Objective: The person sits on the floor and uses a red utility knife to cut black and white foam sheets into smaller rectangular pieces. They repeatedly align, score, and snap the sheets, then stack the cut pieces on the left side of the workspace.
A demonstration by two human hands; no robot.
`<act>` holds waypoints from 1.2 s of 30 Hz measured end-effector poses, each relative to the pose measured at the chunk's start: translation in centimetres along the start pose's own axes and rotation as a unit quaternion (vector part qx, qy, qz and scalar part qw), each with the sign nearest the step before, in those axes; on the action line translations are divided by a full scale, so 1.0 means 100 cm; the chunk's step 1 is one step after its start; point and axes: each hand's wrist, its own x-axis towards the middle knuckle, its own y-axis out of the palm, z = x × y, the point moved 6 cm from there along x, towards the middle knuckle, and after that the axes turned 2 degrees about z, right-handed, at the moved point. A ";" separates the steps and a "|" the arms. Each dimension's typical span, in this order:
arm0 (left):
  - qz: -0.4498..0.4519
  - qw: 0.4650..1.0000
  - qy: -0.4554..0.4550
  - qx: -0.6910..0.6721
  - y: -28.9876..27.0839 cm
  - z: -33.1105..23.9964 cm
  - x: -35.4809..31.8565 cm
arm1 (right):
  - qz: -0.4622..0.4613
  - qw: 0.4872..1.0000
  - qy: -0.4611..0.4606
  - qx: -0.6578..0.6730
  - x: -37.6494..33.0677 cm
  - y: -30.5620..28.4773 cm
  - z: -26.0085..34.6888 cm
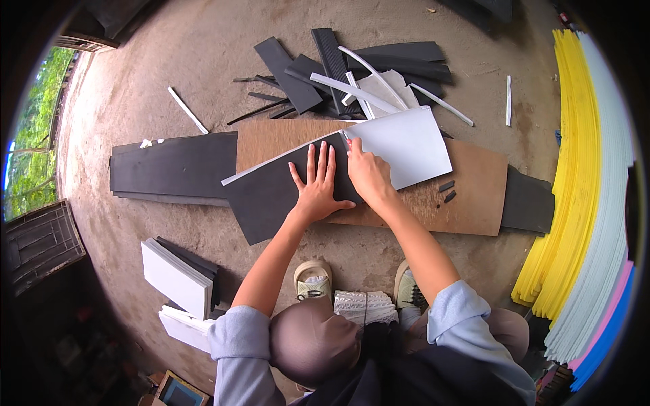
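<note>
Plainly, the step in hand looks like a cut drawn along an edge, and the left hand has the steadying part of it. Its fingers lie spread wide and flat, gripping nothing, with the black sheet directly under them. That sheet runs out to the left of the fingertips and back below the palm, and it lies over the white sheet, which shows to the right of the right-hand knuckles and as a thin rim just beyond the left fingertips. The right hand is curled closed around a small red cutter, mostly hidden by the grip; its tip sits at the black sheet's edge, just right of the left fingertips, though whether it bites into the white cannot be told. Done well, this probably calls for even pressure through the whole left palm, so that neither sheet slides on the board beneath the hands. The left thumb points toward the cutter's side and seems the digit most at risk; tucking it further under the palm would be safer. A steady pull toward the wrist, blade upright against the edge, should give a cleaner line than short jabs. The black bits right of the knuckles are best brushed away from under the white sheet's corner.
</note>
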 end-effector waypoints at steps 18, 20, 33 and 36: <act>-0.061 0.998 0.002 0.002 -0.004 0.001 -0.003 | 0.178 0.978 0.102 0.030 -0.059 0.012 -0.008; -0.062 0.998 0.006 0.005 -0.003 -0.001 -0.003 | 0.187 0.975 0.114 0.020 -0.081 0.014 -0.016; 0.027 0.999 -0.036 0.020 -0.002 -0.003 -0.003 | 0.211 0.951 0.168 0.149 -0.131 -0.029 -0.044; -0.130 0.987 -0.086 -0.037 -0.002 -0.022 -0.009 | 0.026 0.979 0.150 0.133 -0.093 -0.039 -0.059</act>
